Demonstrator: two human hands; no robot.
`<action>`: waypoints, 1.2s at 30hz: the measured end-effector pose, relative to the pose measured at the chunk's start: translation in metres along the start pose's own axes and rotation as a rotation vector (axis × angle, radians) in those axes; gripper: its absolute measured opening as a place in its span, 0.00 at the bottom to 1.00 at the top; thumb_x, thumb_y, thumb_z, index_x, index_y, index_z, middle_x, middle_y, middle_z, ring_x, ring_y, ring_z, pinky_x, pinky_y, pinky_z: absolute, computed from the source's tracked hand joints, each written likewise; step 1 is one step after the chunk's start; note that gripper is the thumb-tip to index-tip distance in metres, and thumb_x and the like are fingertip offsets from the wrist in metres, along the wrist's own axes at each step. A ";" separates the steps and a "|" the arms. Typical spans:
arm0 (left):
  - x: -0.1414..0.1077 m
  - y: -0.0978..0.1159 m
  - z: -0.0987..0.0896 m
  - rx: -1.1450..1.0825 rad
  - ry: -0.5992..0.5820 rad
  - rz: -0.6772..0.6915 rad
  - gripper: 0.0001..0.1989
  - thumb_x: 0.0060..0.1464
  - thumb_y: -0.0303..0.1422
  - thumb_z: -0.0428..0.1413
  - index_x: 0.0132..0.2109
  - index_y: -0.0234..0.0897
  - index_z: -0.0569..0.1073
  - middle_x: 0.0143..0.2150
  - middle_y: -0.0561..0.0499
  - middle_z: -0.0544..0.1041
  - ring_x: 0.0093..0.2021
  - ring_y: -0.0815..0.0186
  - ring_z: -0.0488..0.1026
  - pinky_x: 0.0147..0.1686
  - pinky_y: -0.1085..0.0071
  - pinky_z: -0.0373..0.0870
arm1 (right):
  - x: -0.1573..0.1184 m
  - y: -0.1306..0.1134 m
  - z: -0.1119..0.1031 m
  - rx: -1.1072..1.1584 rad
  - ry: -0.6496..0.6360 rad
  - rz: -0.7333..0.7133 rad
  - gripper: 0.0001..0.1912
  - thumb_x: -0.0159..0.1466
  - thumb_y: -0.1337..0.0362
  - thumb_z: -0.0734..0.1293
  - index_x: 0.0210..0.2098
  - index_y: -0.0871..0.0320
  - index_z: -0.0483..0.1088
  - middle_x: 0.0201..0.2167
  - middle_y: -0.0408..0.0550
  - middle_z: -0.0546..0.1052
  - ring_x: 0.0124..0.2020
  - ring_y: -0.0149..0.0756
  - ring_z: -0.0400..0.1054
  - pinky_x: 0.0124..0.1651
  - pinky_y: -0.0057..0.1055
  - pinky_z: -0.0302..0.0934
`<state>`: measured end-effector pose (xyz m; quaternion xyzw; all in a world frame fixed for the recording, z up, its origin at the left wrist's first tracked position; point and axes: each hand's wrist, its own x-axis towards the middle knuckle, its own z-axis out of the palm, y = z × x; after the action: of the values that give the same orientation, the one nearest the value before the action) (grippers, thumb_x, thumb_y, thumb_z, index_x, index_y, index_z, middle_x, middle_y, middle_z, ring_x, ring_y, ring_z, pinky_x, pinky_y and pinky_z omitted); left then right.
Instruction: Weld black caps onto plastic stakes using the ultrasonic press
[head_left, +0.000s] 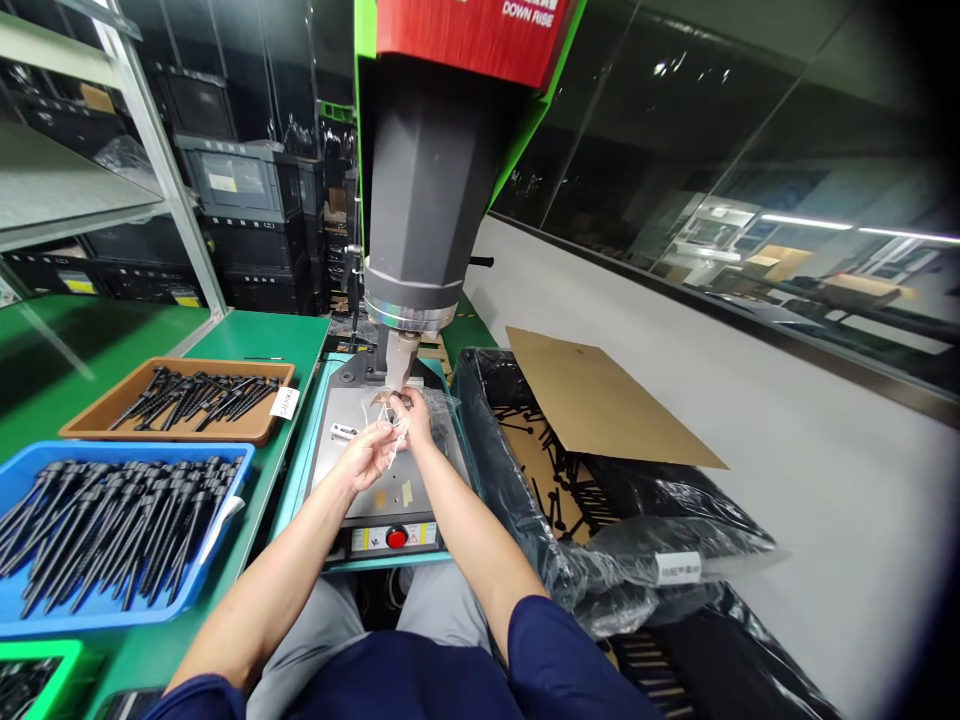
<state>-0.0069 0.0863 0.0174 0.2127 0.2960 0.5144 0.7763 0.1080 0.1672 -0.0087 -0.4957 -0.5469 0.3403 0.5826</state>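
My left hand is closed, its fingertips pinching thin white strands that look like a small tangle of strips. Close beside it, slightly farther forward, my right hand is closed just under the tip of the press machine's horn. A small dark piece shows at the right fingertips, too hidden to name. Both hands are over the machine's grey metal base plate. A small silver metal fixture lies on the plate left of my hands.
On the green table at left stand a brown tray and a blue tray, both holding many black rod-like parts. A red button is on the machine's front. At right, a plastic-lined box holds black parts, partly under a cardboard sheet.
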 end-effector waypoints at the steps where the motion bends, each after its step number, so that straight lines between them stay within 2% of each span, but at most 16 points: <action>1: -0.002 0.000 0.001 0.010 0.006 -0.003 0.06 0.54 0.24 0.58 0.36 0.35 0.67 0.34 0.46 0.81 0.29 0.66 0.80 0.23 0.79 0.75 | -0.004 0.003 -0.001 0.025 -0.006 0.003 0.21 0.56 0.57 0.68 0.48 0.57 0.71 0.49 0.51 0.77 0.50 0.44 0.70 0.56 0.40 0.62; 5: -0.007 -0.003 0.002 0.104 0.028 0.001 0.08 0.53 0.27 0.60 0.36 0.35 0.67 0.36 0.45 0.81 0.29 0.65 0.79 0.21 0.78 0.74 | -0.027 0.023 -0.013 0.128 -0.016 0.085 0.30 0.56 0.57 0.70 0.57 0.51 0.67 0.59 0.49 0.71 0.61 0.45 0.63 0.64 0.44 0.55; 8: -0.009 -0.009 -0.003 0.205 0.044 0.027 0.10 0.51 0.30 0.62 0.36 0.35 0.67 0.38 0.43 0.81 0.30 0.65 0.79 0.21 0.77 0.73 | -0.044 0.038 -0.026 0.304 -0.026 0.180 0.32 0.54 0.58 0.72 0.57 0.52 0.67 0.59 0.52 0.70 0.62 0.48 0.62 0.64 0.48 0.55; 11: -0.008 -0.015 -0.010 0.295 0.058 0.049 0.13 0.49 0.33 0.64 0.35 0.36 0.66 0.39 0.44 0.81 0.32 0.64 0.79 0.22 0.77 0.72 | -0.055 0.042 -0.041 0.507 -0.003 0.270 0.32 0.52 0.59 0.73 0.56 0.53 0.67 0.60 0.54 0.70 0.61 0.49 0.63 0.61 0.48 0.59; 14: -0.007 -0.021 -0.015 0.363 0.064 0.058 0.15 0.47 0.36 0.65 0.34 0.36 0.67 0.39 0.44 0.81 0.33 0.65 0.79 0.23 0.78 0.70 | -0.060 0.037 -0.056 0.682 0.003 0.366 0.27 0.53 0.62 0.74 0.52 0.53 0.69 0.55 0.53 0.74 0.54 0.45 0.70 0.56 0.45 0.65; 18: -0.007 -0.030 -0.017 0.416 0.081 0.091 0.16 0.44 0.37 0.66 0.33 0.36 0.67 0.35 0.47 0.80 0.25 0.70 0.74 0.21 0.78 0.65 | -0.067 0.030 -0.067 0.839 -0.062 0.492 0.19 0.56 0.69 0.72 0.47 0.57 0.72 0.45 0.52 0.79 0.43 0.41 0.76 0.50 0.40 0.70; 22: -0.008 -0.038 -0.017 0.433 0.121 0.094 0.16 0.42 0.37 0.66 0.32 0.36 0.68 0.31 0.49 0.79 0.22 0.71 0.71 0.21 0.77 0.66 | -0.075 0.029 -0.069 0.966 -0.049 0.689 0.06 0.62 0.70 0.67 0.39 0.59 0.73 0.40 0.52 0.81 0.41 0.38 0.77 0.48 0.35 0.72; 24: -0.008 -0.040 -0.019 0.433 0.128 0.083 0.16 0.42 0.38 0.66 0.32 0.36 0.68 0.32 0.48 0.79 0.25 0.70 0.73 0.24 0.76 0.68 | -0.080 0.029 -0.071 1.012 -0.037 0.762 0.05 0.65 0.69 0.64 0.37 0.59 0.73 0.39 0.51 0.81 0.41 0.35 0.77 0.47 0.32 0.72; 29: -0.007 -0.038 -0.024 0.425 0.129 0.075 0.18 0.45 0.40 0.66 0.36 0.37 0.67 0.39 0.45 0.81 0.35 0.64 0.79 0.31 0.74 0.72 | -0.093 0.029 -0.077 1.090 -0.009 0.806 0.10 0.67 0.69 0.61 0.41 0.61 0.74 0.41 0.52 0.80 0.43 0.34 0.77 0.47 0.29 0.72; 36: -0.005 -0.040 -0.028 0.416 0.123 0.060 0.18 0.46 0.39 0.66 0.39 0.37 0.68 0.41 0.43 0.81 0.36 0.63 0.80 0.31 0.74 0.73 | -0.116 0.035 -0.085 1.018 0.028 0.817 0.09 0.66 0.72 0.61 0.41 0.60 0.73 0.41 0.53 0.80 0.44 0.36 0.77 0.51 0.34 0.72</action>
<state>-0.0004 0.0670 -0.0273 0.3452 0.4361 0.4772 0.6804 0.1759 0.0502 -0.0692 -0.3302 -0.0771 0.7443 0.5753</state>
